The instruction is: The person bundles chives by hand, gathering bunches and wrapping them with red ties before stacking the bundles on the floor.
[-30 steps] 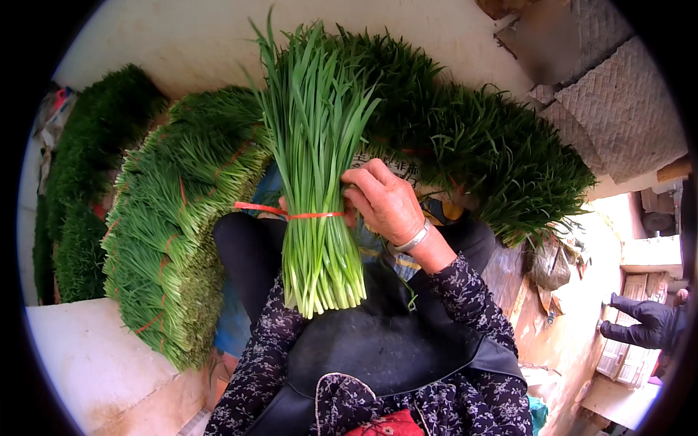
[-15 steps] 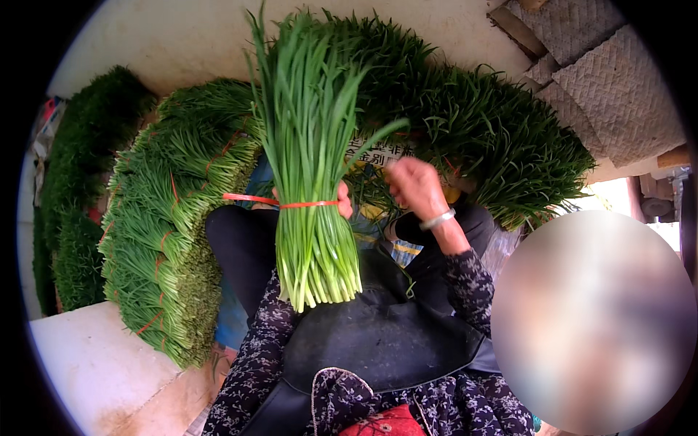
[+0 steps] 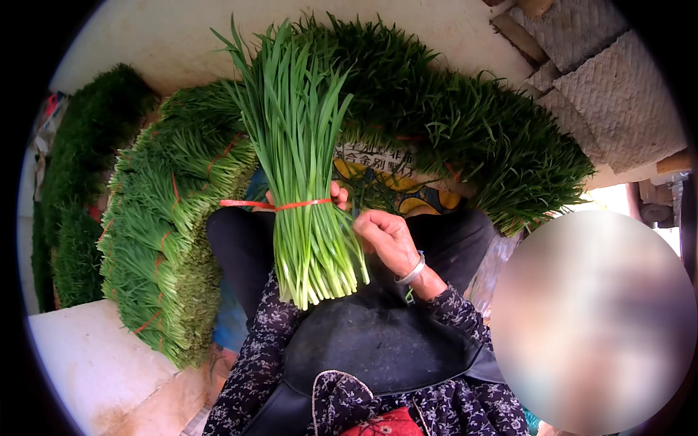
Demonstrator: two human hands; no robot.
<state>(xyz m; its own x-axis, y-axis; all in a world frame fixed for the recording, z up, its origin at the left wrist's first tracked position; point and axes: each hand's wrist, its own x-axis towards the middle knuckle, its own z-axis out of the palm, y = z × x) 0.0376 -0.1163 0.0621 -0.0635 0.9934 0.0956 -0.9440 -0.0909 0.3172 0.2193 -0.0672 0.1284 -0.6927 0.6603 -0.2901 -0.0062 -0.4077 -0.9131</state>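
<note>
An upright bunch of green garlic chives (image 3: 302, 152) stands over my lap, leaves up and pale cut ends down. A red tie (image 3: 304, 205) circles it, with a loose end sticking out to the left. My left hand (image 3: 339, 195) grips the bunch from behind; only fingertips show at its sides. My right hand (image 3: 389, 240), with a silver bangle at the wrist, is closed at the bunch's lower right edge. Its fingers are pinched beside the stalks, and what lies between them is hidden.
Stacked tied chive bundles (image 3: 156, 254) curve along my left. More chives (image 3: 494, 145) lie ahead and to the right. Corrugated grey sheets (image 3: 618, 94) lean at the upper right. A black apron (image 3: 378, 345) covers my lap. A blurred disc hides the lower right.
My right hand has come down and left to the bunch's edge. The bunch's leafy tops have swung left, and a leaf that stuck out to the right no longer shows there.
</note>
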